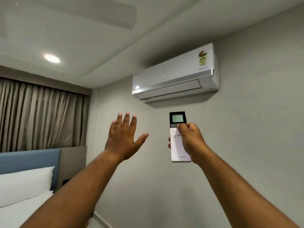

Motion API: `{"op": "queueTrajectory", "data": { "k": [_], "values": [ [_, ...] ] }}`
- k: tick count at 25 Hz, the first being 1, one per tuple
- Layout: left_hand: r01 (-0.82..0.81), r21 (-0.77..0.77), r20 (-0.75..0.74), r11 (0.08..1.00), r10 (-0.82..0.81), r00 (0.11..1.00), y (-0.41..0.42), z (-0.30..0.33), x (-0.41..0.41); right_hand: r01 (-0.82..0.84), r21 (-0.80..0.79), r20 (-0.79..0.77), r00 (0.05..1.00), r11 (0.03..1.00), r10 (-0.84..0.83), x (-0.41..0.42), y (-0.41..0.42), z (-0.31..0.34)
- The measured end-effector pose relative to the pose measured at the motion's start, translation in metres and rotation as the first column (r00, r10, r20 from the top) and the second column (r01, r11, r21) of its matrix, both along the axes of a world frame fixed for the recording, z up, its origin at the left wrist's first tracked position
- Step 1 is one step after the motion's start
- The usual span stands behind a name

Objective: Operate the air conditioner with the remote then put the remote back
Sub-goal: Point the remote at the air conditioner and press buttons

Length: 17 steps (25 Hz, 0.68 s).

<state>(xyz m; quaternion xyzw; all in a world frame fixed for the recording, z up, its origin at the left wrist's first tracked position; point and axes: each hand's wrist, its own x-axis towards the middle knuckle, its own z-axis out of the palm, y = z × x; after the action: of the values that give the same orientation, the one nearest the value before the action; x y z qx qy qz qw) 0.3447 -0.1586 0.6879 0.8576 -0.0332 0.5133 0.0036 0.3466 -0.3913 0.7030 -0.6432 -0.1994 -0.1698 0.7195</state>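
A white split air conditioner (174, 76) hangs high on the wall, its front flap looking shut. Below it my right hand (191, 140) grips a slim white remote (178, 148) held upright, its small grey screen facing me and its top pointed up at the unit. My thumb rests on the buttons just under the screen. My left hand (123, 137) is raised to the left of the remote, fingers spread, holding nothing and apart from the remote.
A bed with a white pillow (24, 183) and blue headboard (31, 158) sits at the lower left. Beige curtains (41, 116) cover the left wall. A round ceiling light (51, 58) glows above. Bare wall lies below the air conditioner.
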Motion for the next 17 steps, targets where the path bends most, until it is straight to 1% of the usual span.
{"op": "queueTrajectory", "data": {
  "k": [3, 6, 9, 12, 17],
  "values": [
    [0.003, 0.047, 0.068, 0.999, -0.006, 0.998, -0.018, 0.026, -0.008, 0.045, -0.002, 0.053, 0.998, 0.999, -0.045, -0.012, -0.01, 0.016],
    [0.014, 0.051, 0.123, 0.999, -0.02, 0.992, -0.032, 0.039, -0.016, 0.053, 0.017, 0.082, 0.995, 0.998, -0.055, -0.024, -0.019, 0.022],
    [0.018, 0.044, 0.151, 0.999, -0.024, 0.988, -0.038, 0.037, -0.02, 0.027, 0.021, 0.083, 0.996, 0.999, -0.029, -0.032, -0.026, 0.022],
    [0.03, 0.05, 0.148, 0.998, -0.037, 0.988, -0.042, 0.03, -0.022, 0.004, 0.027, 0.094, 0.996, 1.0, -0.007, -0.037, -0.033, 0.023],
    [0.095, 0.059, 0.167, 0.994, -0.104, 0.981, -0.045, 0.026, -0.024, -0.009, 0.042, 0.092, 0.996, 0.999, 0.006, -0.044, -0.041, 0.024]
  ]
}}
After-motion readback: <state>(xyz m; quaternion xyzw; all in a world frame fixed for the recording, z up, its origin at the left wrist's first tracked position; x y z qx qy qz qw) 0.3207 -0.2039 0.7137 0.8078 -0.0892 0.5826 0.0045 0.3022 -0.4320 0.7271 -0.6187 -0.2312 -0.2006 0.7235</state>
